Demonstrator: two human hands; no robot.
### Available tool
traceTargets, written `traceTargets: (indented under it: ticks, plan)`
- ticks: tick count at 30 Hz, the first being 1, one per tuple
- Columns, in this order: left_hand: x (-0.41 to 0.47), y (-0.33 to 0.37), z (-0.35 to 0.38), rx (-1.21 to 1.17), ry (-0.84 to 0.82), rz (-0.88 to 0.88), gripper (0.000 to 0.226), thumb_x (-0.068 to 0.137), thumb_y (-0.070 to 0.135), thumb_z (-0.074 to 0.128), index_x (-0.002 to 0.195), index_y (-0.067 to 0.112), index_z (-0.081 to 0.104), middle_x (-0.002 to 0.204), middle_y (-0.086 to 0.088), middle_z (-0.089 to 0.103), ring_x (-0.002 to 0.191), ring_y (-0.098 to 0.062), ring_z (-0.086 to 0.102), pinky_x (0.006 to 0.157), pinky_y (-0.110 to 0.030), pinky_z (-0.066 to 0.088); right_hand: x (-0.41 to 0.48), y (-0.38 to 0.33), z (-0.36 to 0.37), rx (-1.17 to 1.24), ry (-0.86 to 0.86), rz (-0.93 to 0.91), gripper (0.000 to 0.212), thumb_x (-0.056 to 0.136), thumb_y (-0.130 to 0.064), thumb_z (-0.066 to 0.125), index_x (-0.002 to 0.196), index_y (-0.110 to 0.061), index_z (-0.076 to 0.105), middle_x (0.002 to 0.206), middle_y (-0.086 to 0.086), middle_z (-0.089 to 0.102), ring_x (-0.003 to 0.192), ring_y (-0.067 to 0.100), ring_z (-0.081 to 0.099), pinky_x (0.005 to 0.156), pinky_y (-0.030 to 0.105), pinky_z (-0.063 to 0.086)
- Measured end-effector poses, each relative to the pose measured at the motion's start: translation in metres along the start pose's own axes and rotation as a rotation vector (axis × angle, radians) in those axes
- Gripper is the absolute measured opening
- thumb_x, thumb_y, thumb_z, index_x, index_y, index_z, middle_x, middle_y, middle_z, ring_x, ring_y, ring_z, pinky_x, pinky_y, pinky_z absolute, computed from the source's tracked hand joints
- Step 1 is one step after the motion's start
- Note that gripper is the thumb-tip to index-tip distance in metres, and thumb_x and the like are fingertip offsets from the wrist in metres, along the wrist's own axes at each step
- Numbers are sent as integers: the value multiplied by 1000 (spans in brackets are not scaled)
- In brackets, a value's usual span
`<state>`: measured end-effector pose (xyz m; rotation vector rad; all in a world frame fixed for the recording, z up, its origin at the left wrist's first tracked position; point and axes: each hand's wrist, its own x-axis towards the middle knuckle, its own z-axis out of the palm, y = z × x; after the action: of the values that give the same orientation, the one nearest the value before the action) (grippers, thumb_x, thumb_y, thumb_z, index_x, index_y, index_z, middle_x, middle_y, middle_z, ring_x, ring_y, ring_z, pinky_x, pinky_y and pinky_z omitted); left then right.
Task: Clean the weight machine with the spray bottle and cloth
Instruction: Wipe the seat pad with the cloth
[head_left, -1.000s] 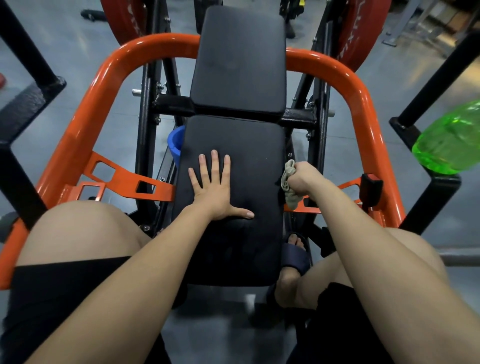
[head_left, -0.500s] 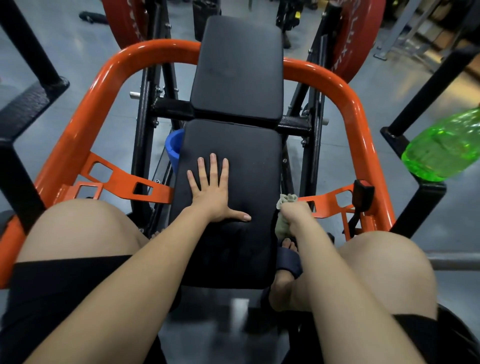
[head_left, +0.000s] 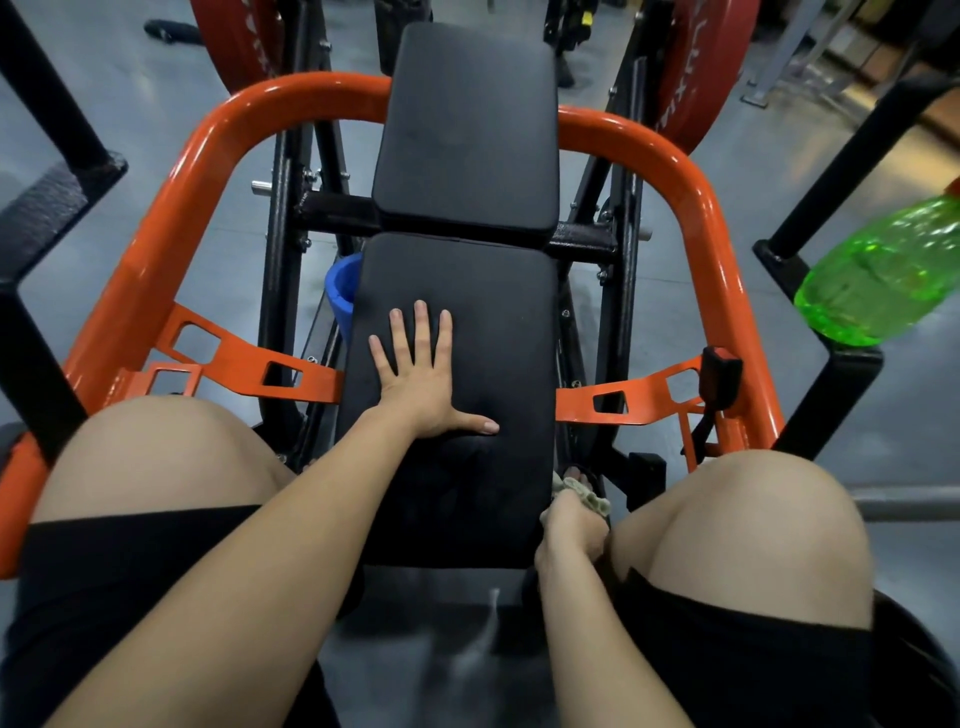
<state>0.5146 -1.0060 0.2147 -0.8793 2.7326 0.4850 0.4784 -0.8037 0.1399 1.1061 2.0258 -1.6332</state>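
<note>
The weight machine has an orange tube frame (head_left: 156, 260) and two black pads in line: a near pad (head_left: 498, 322) and a far pad (head_left: 467, 130). My left hand (head_left: 421, 384) lies flat on the near pad, fingers spread, holding nothing. My right hand (head_left: 569, 530) is closed on a crumpled beige cloth (head_left: 582, 493), pressed against the near pad's right edge close to its front corner, beside my right knee. A green translucent bottle (head_left: 883, 275) rests on a black post at the far right, away from both hands; its spray head is out of view.
My bare knees (head_left: 156, 467) flank the near pad. Red weight plates (head_left: 234, 41) hang at the back on both sides. A blue cup-like part (head_left: 340, 291) sits left of the pad. Black posts (head_left: 831, 405) stand left and right on the grey floor.
My right hand has slid the cloth down the pad's right edge toward me, from mid-pad to the near corner. My left hand stays flat on the pad.
</note>
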Motion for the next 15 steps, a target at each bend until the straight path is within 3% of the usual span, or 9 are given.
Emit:
traceTargets:
  ticks: [3, 5, 7, 9, 12, 15]
  plan:
    - [1, 0, 0, 4, 0, 8, 162, 49, 102, 55, 144, 19, -47, 144, -12, -59, 132, -41, -53, 106, -66, -29, -1, 8, 4, 133, -3, -88, 20, 91, -22, 64, 109, -19, 73, 95, -4, 75, 73, 17, 67, 64, 29, 49]
    - [1, 0, 0, 7, 2, 6, 162, 49, 102, 55, 144, 19, -47, 144, -12, -59, 132, -41, -53, 106, -66, -29, -9, 3, 3, 130, 3, -183, 12, 95, -20, 62, 105, -25, 65, 88, -5, 68, 77, 18, 62, 70, 29, 47]
    - [1, 0, 0, 9, 1, 7, 162, 49, 102, 55, 144, 19, -47, 145, -12, -59, 132, -41, -53, 105, -66, -29, -15, -4, 4, 141, -34, -314, 10, 94, -18, 63, 103, -21, 64, 90, -3, 68, 84, 20, 64, 79, 31, 50]
    - [1, -1, 0, 9, -1, 5, 162, 49, 102, 55, 143, 19, -47, 144, -12, -59, 132, -41, -53, 105, -66, -29, -21, -8, 7, 119, -79, -445, 16, 91, -18, 65, 107, -17, 66, 105, 4, 71, 99, 23, 66, 92, 36, 51]
    - [1, 0, 0, 8, -2, 1, 162, 48, 102, 54, 143, 19, -47, 144, -12, -59, 131, -41, -53, 106, -66, -28, -23, -10, 13, 52, -128, -512, 15, 88, -21, 65, 103, -23, 62, 110, 6, 70, 103, 25, 65, 97, 40, 51]
    - [1, -1, 0, 6, 1, 3, 162, 48, 102, 54, 144, 19, -47, 144, -12, -59, 131, -41, -54, 106, -66, -28, -24, -5, 12, -70, -77, -562, 27, 86, -28, 61, 108, -14, 65, 114, 12, 67, 109, 34, 63, 98, 48, 50]
